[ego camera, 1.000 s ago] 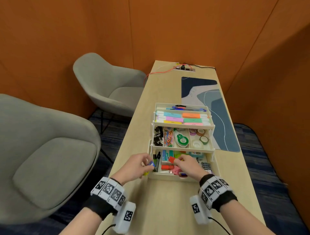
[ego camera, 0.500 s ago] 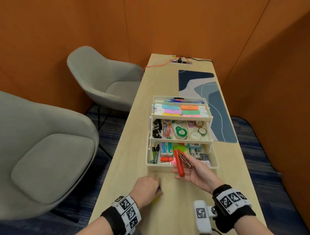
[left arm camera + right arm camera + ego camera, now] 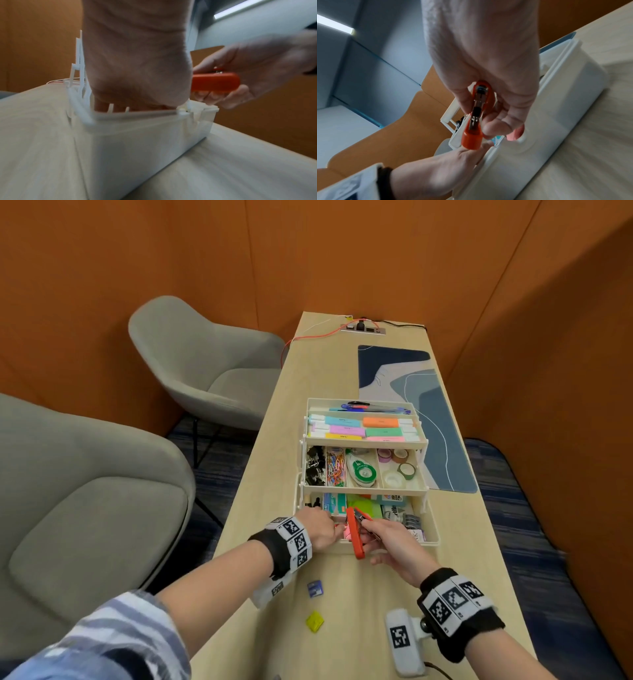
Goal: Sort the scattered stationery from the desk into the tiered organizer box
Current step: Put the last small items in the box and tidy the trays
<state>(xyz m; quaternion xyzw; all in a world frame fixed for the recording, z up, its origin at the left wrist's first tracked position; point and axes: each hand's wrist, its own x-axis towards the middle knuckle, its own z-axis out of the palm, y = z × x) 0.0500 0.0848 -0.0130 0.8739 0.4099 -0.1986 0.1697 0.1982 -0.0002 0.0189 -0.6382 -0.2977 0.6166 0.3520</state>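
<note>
The white tiered organizer box (image 3: pixel 434 537) stands open on the desk, its three tiers stepped back and filled with stationery. My right hand (image 3: pixel 368 529) grips an orange stapler (image 3: pixel 357 544), hinged open, just above the bottom tier's front edge; the right wrist view shows the stapler (image 3: pixel 471 140) pinched between thumb and fingers. My left hand (image 3: pixel 322 529) reaches into the front left of the bottom tier. In the left wrist view its fingers drop behind the box wall (image 3: pixel 137 142) and are hidden. A small blue item (image 3: pixel 315 589) and a small yellow item (image 3: pixel 314 620) lie on the desk nearer me.
A blue patterned desk mat (image 3: pixel 435 419) lies right of and behind the box. A power socket with cables (image 3: pixel 363 327) sits at the desk's far end. Two grey chairs (image 3: pixel 205 371) (image 3: pixel 85 508) stand left of the narrow desk; orange walls close in around it.
The left hand came out of the bottom tier, left the blue and yellow items on the desk, and has gone back into the tier. The right hand lifted the stapler out and still holds it.
</note>
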